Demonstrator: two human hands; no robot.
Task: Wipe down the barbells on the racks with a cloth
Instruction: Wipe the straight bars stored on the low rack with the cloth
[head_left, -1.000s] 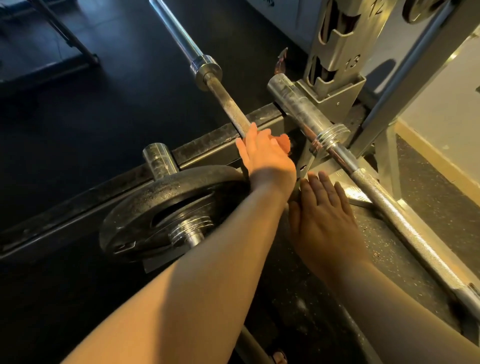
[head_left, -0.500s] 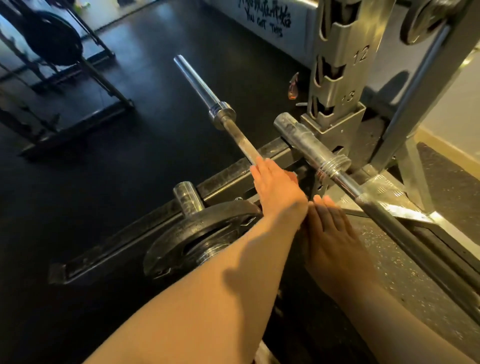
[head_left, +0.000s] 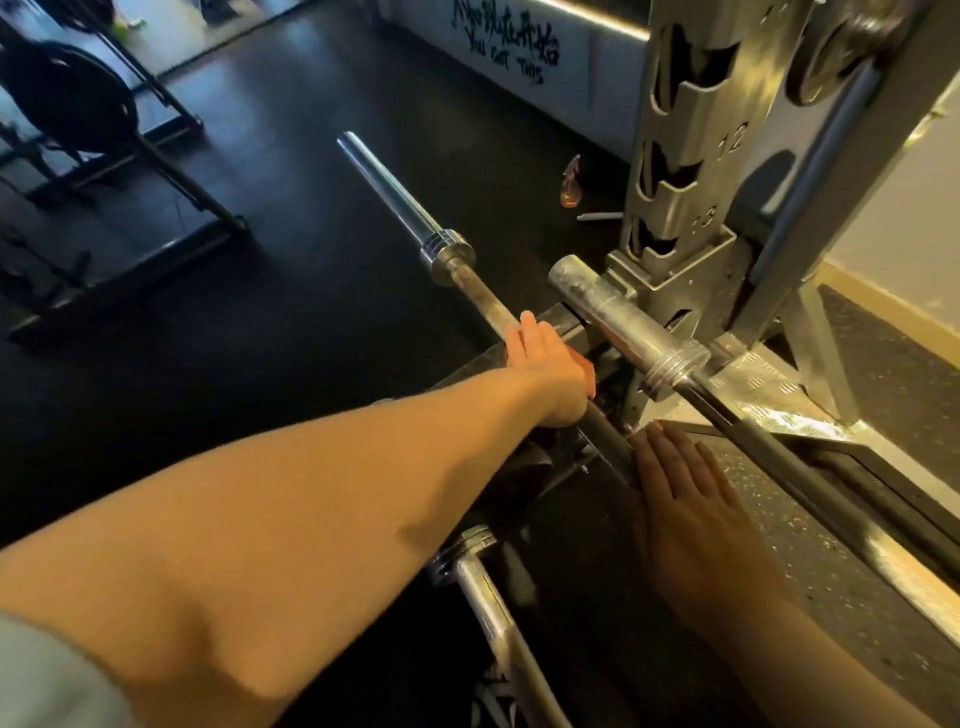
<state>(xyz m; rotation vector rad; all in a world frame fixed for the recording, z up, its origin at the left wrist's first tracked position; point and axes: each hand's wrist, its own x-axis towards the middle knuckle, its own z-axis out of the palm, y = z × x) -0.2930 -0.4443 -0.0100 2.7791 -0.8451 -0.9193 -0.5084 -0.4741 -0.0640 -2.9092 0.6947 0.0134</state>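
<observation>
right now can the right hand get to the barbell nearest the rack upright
Probably yes. The right hand lies flat, fingers straight, and that barbell runs just beyond its fingertips with nothing between them. The left hand rests on the other bar, out of the way.

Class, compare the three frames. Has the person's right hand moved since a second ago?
No. The right hand still lies flat on the floor, fingertips just short of the rack's diamond-plate foot; only the camera shifted.
</observation>
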